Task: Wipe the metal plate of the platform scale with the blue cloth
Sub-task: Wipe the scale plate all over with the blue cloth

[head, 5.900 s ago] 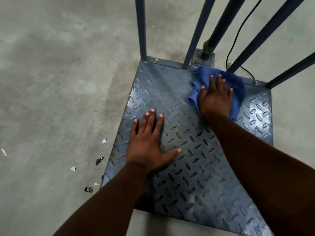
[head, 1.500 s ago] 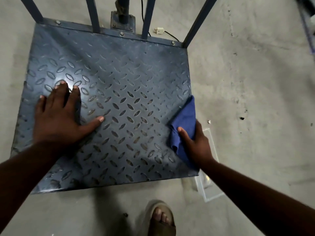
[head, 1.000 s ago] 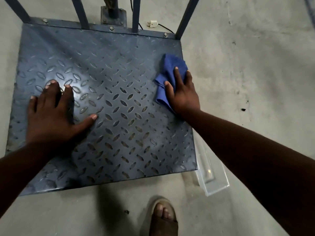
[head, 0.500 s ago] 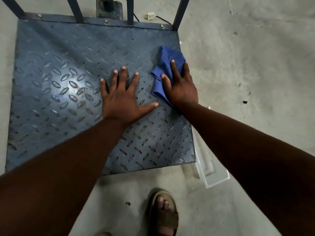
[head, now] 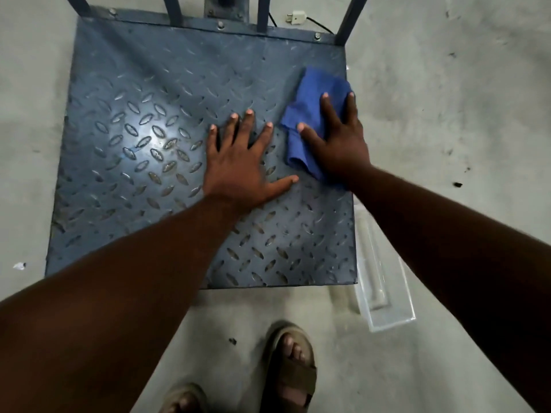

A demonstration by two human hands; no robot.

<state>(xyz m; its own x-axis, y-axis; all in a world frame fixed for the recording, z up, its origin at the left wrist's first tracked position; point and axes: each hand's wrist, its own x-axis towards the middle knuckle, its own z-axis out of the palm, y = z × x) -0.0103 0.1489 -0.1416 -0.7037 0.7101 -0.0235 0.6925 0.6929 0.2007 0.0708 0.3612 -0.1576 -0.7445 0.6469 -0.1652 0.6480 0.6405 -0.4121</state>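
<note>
Cloth (head: 310, 114) lies bunched on the plate (head: 167, 93), near its right edge. Right hand (head: 337, 144) presses it flat, fingers spread, no pinch. Left hand (head: 238, 165) is splayed on bare plate beside it. Cloth likely soft, light; palm pressure should carry it. Plate rigid, ridged.

The right hand (head: 337, 141) covers much of the blue cloth (head: 310, 114), the frame's upright bars (head: 347, 19) are cut off by the top edge, and the person's right arm hides part of the clear plastic tray (head: 384, 296).
</note>
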